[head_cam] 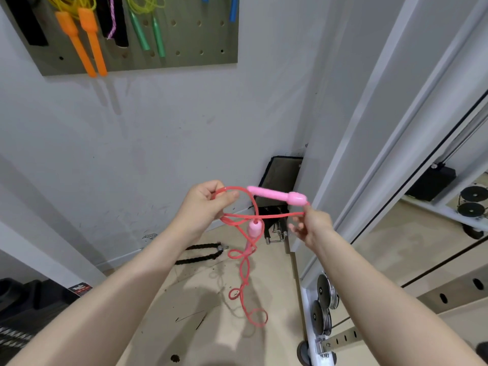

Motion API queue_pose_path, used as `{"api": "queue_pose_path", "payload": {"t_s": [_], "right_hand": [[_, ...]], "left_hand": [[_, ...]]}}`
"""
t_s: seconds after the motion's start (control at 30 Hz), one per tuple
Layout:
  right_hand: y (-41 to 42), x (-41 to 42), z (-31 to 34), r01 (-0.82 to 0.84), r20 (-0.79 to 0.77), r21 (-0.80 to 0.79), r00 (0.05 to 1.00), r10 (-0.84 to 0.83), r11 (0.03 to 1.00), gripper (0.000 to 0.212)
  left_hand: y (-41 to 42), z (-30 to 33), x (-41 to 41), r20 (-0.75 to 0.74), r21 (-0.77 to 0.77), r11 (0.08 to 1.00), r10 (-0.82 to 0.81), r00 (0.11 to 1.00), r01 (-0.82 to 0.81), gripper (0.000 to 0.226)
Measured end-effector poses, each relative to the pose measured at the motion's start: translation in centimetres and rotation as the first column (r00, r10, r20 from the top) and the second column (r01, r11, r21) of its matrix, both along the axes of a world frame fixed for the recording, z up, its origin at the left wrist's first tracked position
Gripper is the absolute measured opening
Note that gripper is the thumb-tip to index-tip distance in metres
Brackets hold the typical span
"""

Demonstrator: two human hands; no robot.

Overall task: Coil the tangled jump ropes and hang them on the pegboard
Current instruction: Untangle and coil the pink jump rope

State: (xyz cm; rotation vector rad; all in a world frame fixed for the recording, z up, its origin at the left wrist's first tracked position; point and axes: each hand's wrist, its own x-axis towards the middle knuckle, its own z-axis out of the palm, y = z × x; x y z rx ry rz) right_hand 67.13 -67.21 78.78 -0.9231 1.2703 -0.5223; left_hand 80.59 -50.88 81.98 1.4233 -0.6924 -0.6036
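I hold a pink jump rope in front of me at waist height. My left hand is closed around a loop of its cord. My right hand pinches the cord just below one pink handle, which sticks out level to the left. The second pink handle dangles between my hands. The remaining cord hangs down in twisted loops above the floor. The grey pegboard is on the wall at the upper left, with ropes hanging on it.
On the pegboard hang a yellow rope with orange handles, one with green handles, a blue handle and black straps. A black rope attachment lies on the floor. A weight machine with plates stands at right.
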Motion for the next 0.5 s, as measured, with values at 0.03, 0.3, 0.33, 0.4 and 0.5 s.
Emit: {"api": "queue_pose_path", "payload": {"t_s": [0.03, 0.3, 0.33, 0.4, 0.5], "right_hand": [[-0.3, -0.3, -0.1, 0.022, 0.058, 0.070, 0.998, -0.026, 0.997, 0.021], [0.6, 1.1, 0.8, -0.275, 0.334, 0.158, 0.919, 0.211, 0.948, 0.037], [1.0, 1.0, 1.2, -0.356, 0.341, 0.120, 0.891, 0.298, 0.927, 0.030], [1.6, 0.8, 1.2, -0.478, 0.318, 0.045, 0.839, 0.441, 0.877, 0.012], [2.9, 0.7, 0.7, -0.598, 0.330, -0.093, 0.736, 0.591, 0.796, 0.034]], "left_hand": [[0.0, 0.0, 0.1, 0.057, 0.039, 0.998, 0.053, 0.997, -0.055, 0.043], [-0.7, -0.9, 0.5, -0.301, 0.077, 0.975, 0.223, 0.927, -0.210, 0.035], [-0.6, -0.6, 0.4, -0.341, 0.042, 0.989, 0.149, 0.928, -0.143, 0.033], [-0.4, 0.1, 0.3, -0.379, -0.020, 0.998, 0.039, 0.925, -0.051, 0.030], [-0.6, 1.3, 0.1, -0.433, -0.094, 0.996, -0.045, 0.900, 0.005, 0.029]]}}
